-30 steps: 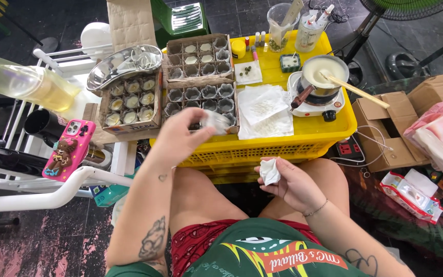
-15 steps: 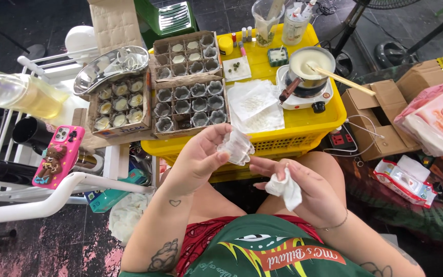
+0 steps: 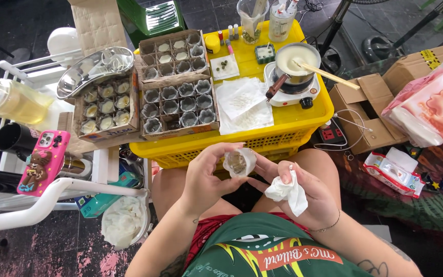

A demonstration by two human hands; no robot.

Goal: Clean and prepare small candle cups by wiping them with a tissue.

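Observation:
My left hand [image 3: 208,177] holds a small clear cup [image 3: 239,162] tilted toward me above my lap, with something brownish inside. My right hand [image 3: 298,192] grips a crumpled white tissue [image 3: 288,193] and its fingertips touch the cup's lower edge. Ahead, a yellow crate [image 3: 283,120] turned upside down bears a cardboard tray [image 3: 179,105] of several small grey cups, one slot bare. A second cardboard tray [image 3: 104,109] of filled cups sits to its left.
A small pot [image 3: 296,61] of white liquid with a wooden stick stands on a little electric stove. White paper [image 3: 242,105] lies beside it. A metal dish [image 3: 94,65], a pink phone [image 3: 44,161], open cardboard boxes [image 3: 365,110] and a tissue pack [image 3: 393,172] surround me.
My left hand took a cup from the tray on the crate and drew it back over my lap. My right hand with the tissue rose to meet it.

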